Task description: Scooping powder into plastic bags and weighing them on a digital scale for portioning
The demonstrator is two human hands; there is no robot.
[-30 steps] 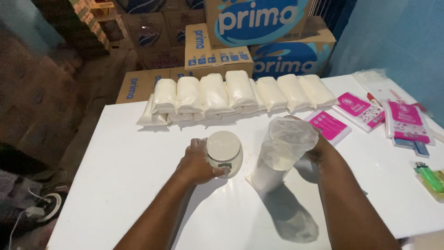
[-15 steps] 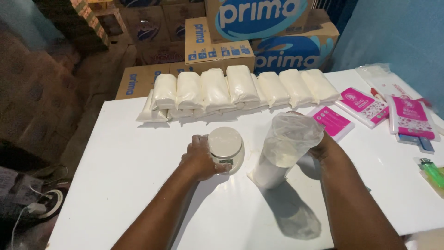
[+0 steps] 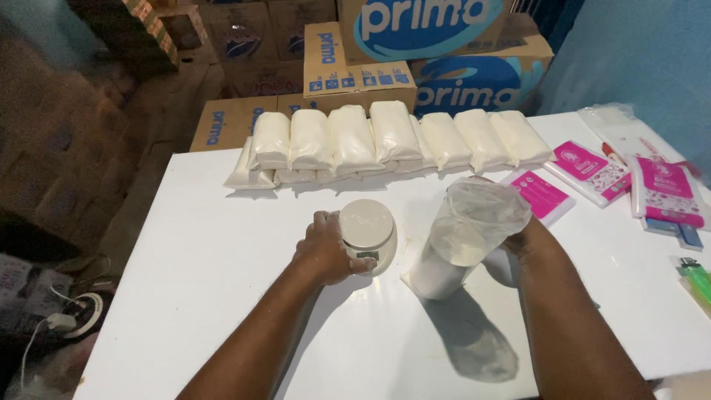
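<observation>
Left hand (image 3: 326, 248) is curled round the near-left side of the small round kitchen scale (image 3: 367, 230), mid-table. Right hand (image 3: 522, 238) is mostly hidden behind the clear bag (image 3: 463, 237) of white powder just right of the scale; looks like it's gripping it. Filled packets (image 3: 385, 137) line the table's (image 3: 222, 252) far edge.

Both forearms are bare from the lower edge of the view up to the wrists; no sleeve, cuff or glove shows on either. The left hand (image 3: 326, 248) wears no ring, watch or band that can be seen. The right hand (image 3: 520, 238) is largely hidden, and its wrist also looks unadorned.
</observation>
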